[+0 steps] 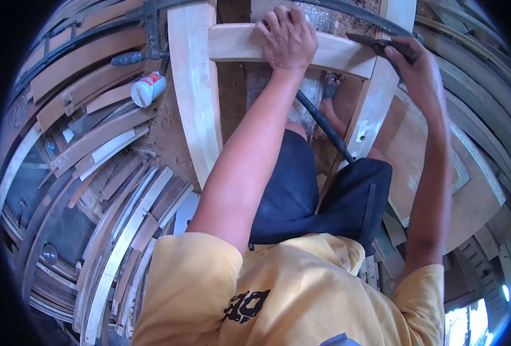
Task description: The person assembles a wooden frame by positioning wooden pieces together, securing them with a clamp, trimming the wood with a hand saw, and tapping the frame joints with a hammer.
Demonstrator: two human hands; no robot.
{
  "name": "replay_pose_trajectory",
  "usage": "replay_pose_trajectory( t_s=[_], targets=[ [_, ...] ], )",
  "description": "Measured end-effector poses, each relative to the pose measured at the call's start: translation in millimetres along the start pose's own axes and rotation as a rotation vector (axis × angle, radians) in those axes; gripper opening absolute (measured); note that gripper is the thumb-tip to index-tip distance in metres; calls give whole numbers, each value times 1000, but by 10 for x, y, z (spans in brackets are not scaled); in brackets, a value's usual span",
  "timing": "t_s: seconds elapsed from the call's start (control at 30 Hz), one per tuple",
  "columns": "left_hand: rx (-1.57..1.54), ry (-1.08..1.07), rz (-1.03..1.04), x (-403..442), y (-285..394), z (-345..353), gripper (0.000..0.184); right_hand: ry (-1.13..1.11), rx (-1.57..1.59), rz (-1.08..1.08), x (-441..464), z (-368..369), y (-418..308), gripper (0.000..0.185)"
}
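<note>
A pale wooden frame lies before me, with a crosspiece point(238, 43) joining a left upright point(195, 86) and a right upright point(376, 112). My left hand point(290, 40) rests on the crosspiece, its fingers bent over the far edge. In my right hand point(419, 66) is a black-handled knife point(382, 45), gripped by the handle. Its dark, pointed blade lies over the crosspiece's right end, near the joint with the right upright. Whether the blade touches the wood I cannot tell.
A dark clamp bar point(324, 124) slants below the crosspiece. Left of the frame are a clamp handle point(128, 58) and a white container point(148, 89) lying tilted on stacked wood strips point(117, 259). Boards point(480, 98) and a brown panel point(411, 150) lie to the right.
</note>
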State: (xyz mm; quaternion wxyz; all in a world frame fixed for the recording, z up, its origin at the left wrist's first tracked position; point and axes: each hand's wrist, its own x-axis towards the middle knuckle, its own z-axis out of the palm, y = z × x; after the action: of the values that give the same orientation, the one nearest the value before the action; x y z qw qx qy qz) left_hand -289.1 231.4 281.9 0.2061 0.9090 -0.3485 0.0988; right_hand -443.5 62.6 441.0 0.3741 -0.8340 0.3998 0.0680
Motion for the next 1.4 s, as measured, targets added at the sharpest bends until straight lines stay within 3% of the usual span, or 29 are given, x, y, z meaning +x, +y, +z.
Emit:
replay_pose_trajectory(
  t_s=[0.1,0.17,0.23,0.27,0.33,0.37,0.43,0.47,0.53,0.57,0.67,0.73,0.77,0.83,0.87,0.9,0.93,1.0,1.1,1.17,1.2,1.23,1.3,1.33,1.4],
  targets=[
    [-8,-13,15,-5,1,10,26,-46,-256,-84,395,12,-211,36],
    [-10,-55,-6,-5,-2,59,29,-159,-355,-16,718,98,-335,34],
    [50,-81,-14,-28,7,70,31,-442,-553,149,976,56,-999,39],
    [46,-75,-15,15,18,15,31,-436,-557,149,1106,111,-1000,39],
    [115,-113,-28,48,54,-191,36,-662,-690,-35,1462,261,-887,41],
    [110,-117,-35,26,43,-188,36,-668,-697,-32,1585,319,-737,41],
    [58,-166,-37,22,21,-157,40,-597,-751,-315,1659,403,-366,34],
    [60,-157,-37,26,6,-131,40,-257,-517,-203,1335,376,-487,33],
    [128,-69,-38,6,1,-50,37,-217,-425,-217,1150,257,0,34],
    [127,-80,-41,-4,30,-68,37,-39,-291,-331,769,58,143,28],
    [81,-51,-20,72,15,-154,31,-52,126,-111,-435,-145,413,33],
    [93,-109,-44,98,3,-184,30,-2,219,-134,-495,-4,491,32],
    [83,-179,-55,93,25,-186,29,91,157,-211,-382,69,399,29],
    [78,-105,-29,83,0,-126,30,104,-49,-221,130,150,146,27],
    [72,-114,-35,39,9,-60,31,17,-201,-124,430,72,-54,29],
    [79,-101,-45,23,15,-24,33,-178,-148,115,660,30,-423,32],
    [76,-83,-34,-14,19,-10,37,-167,-155,77,698,27,-930,34],
    [80,-69,-28,-33,-3,49,39,-323,-434,138,1177,320,-835,29],
    [53,-83,-22,-80,23,-6,42,-336,-311,165,1100,253,-880,25],
    [226,63,42,-27,-5,0,32,-196,-184,97,723,41,-714,21],
    [141,-95,-43,33,57,-160,36,-156,-133,-13,451,-48,-263,23],
    [147,-106,-48,-4,59,-213,36,-123,-77,-134,169,-51,174,30],
    [90,-235,-109,95,5,-174,46,9,260,-115,-535,-28,276,32],
    [106,-223,-121,115,-28,-154,46,-2,266,-135,-583,108,302,32],
    [96,-117,-61,6,47,-119,38,235,427,-8,-727,300,301,30]
  ],
)
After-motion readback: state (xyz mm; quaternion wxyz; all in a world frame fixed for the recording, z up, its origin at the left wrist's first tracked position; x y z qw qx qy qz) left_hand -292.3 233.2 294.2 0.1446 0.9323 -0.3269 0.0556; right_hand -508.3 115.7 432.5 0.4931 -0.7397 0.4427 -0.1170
